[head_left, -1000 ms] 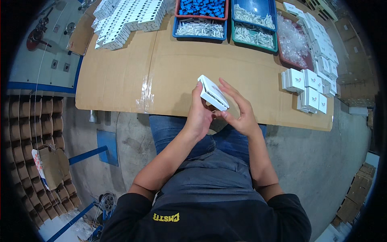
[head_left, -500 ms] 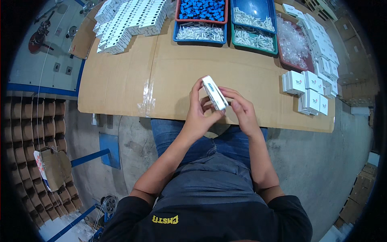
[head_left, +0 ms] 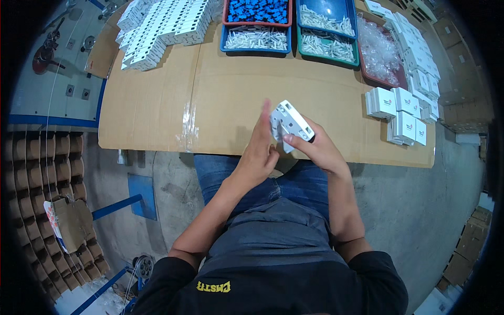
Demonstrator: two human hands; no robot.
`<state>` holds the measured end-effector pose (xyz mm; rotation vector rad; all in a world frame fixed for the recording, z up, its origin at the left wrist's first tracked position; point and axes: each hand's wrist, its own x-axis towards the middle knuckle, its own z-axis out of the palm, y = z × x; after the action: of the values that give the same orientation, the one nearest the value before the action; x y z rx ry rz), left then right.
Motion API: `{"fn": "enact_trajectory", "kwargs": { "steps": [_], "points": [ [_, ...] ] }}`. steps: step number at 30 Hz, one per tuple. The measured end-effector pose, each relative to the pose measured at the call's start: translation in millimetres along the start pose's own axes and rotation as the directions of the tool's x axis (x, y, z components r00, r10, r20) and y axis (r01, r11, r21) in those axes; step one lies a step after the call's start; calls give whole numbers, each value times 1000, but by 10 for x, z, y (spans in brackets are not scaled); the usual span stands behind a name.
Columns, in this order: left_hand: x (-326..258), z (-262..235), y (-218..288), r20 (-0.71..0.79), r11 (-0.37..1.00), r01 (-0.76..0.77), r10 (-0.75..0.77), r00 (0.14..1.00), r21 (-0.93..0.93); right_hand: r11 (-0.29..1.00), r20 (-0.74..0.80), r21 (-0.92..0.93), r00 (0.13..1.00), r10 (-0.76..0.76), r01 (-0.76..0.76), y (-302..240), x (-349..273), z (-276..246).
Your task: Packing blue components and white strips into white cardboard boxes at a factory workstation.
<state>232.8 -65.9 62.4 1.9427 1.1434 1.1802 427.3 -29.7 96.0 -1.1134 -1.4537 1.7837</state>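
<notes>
I hold a white plastic rectangular part above the near edge of the cardboard-covered table. My right hand grips it from below and the right, thumb on its lower face. My left hand stands upright against its left side, fingers straight and pressed to the part. The part is tilted, its ribbed face turned toward me.
At the table's far side stand a blue tray of white pieces, a red tray of blue pieces, a green tray and a dark red tray of clear bags. White parts are stacked far left. Small white boxes sit right.
The white part has turned in my hands, from edge-on to showing its broad face. My left fingers have straightened along its side.
</notes>
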Motion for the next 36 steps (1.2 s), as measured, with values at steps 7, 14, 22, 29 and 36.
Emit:
{"fn": "enact_trajectory", "kwargs": {
  "steps": [7, 14, 22, 29, 36],
  "points": [
    [57, -159, 40, 458, -58, 572, -668, 587, -818, 929, -87, -259, 952, -294, 264, 152, 83, 98],
    [215, -159, 311, 485, -113, 562, -660, 574, -819, 707, 108, -590, 906, -410, 391, -18, 49, 196],
    [117, 61, 164, 284, 86, 506, -742, 607, -858, 762, -52, -477, 852, -521, 437, 98, 107, 411],
    [53, 201, 85, 134, 141, 395, -795, 591, -908, 515, -3, -677, 698, -716, 526, 286, 231, 472],
    [43, 304, 102, 50, 194, 332, -796, 604, -923, 476, 11, -696, 671, -741, 537, 373, 266, 487]
  ]
}}
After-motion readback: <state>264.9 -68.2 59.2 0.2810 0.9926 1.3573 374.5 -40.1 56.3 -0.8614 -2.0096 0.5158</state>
